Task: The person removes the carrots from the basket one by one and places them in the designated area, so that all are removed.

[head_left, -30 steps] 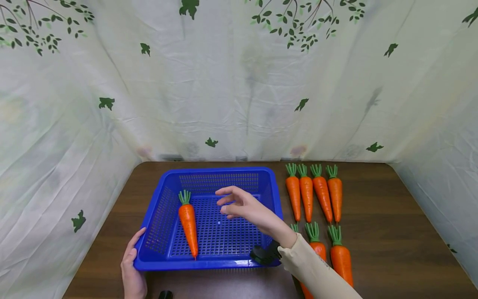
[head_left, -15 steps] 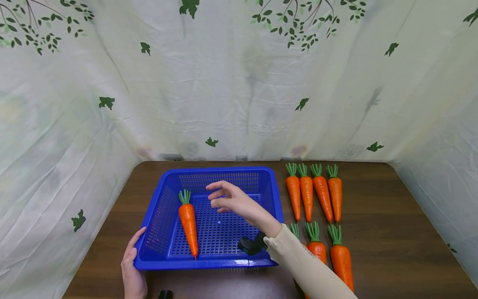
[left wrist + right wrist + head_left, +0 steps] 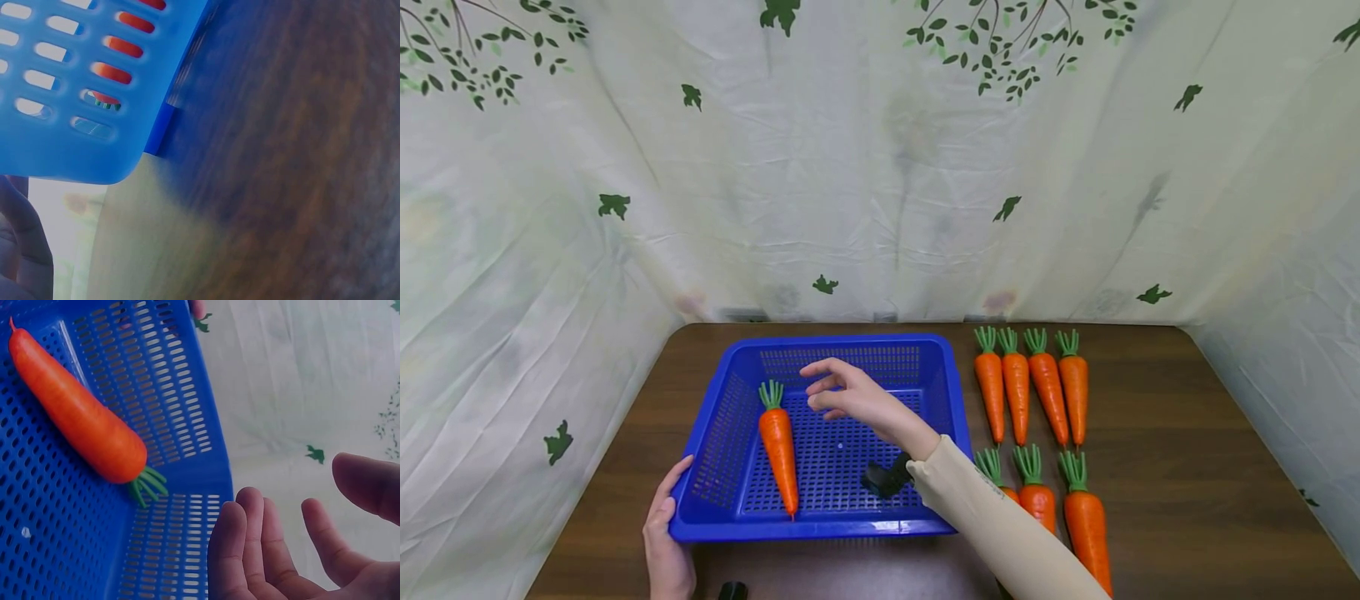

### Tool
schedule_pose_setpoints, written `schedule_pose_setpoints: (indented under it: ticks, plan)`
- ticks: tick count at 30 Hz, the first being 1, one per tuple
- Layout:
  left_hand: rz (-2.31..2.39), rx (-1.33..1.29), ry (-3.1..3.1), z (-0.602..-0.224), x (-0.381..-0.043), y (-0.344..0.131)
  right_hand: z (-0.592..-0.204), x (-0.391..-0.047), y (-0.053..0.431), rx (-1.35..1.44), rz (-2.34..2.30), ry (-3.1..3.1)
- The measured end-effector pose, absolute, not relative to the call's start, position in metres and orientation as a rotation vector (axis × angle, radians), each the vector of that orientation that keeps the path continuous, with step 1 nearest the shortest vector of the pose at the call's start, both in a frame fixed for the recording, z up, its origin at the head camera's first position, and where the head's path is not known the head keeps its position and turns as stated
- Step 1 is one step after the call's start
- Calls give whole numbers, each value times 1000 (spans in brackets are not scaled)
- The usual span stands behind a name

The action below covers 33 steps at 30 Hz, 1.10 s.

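Observation:
A blue plastic basket (image 3: 808, 527) with slotted walls sits on the table. One orange carrot (image 3: 778, 454) with green stem tops lies inside, toward the left. My left hand (image 3: 667, 537) holds the basket's near left corner; in the left wrist view its fingers (image 3: 28, 244) show at the basket's edge. Over the basket, to the right of that carrot, hovers my right hand (image 3: 861, 398), holding nothing. Its fingers are loosely bent and spread, with thumb apart, in the right wrist view, where the carrot (image 3: 81, 412) is well away from them.
Right of the basket, several carrots (image 3: 1047, 392) lie side by side in a back row. A front row of carrots (image 3: 1084, 525) is partly covered by the right sleeve (image 3: 1000, 508). A patterned cloth (image 3: 880, 183) hangs behind the wooden table (image 3: 1195, 467).
My right hand has moved left and slightly toward the back over the basket, nearer the carrot inside. The left hand, basket and carrots have stayed put.

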<state>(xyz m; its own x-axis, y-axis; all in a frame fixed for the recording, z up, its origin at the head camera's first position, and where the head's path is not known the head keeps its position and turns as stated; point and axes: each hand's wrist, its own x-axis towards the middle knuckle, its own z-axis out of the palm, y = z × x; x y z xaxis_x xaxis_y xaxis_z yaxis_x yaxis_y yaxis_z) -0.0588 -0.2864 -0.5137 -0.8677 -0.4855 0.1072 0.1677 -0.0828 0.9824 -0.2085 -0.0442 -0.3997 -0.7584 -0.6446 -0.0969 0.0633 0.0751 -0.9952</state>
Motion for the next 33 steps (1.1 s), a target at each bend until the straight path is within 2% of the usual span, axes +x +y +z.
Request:
schedule_pose_setpoints:
  ticks: [33]
  plan:
    - [-2013,313,-1762,-514,-58,-287,-440,-236,-90,-571,-1544,1904]
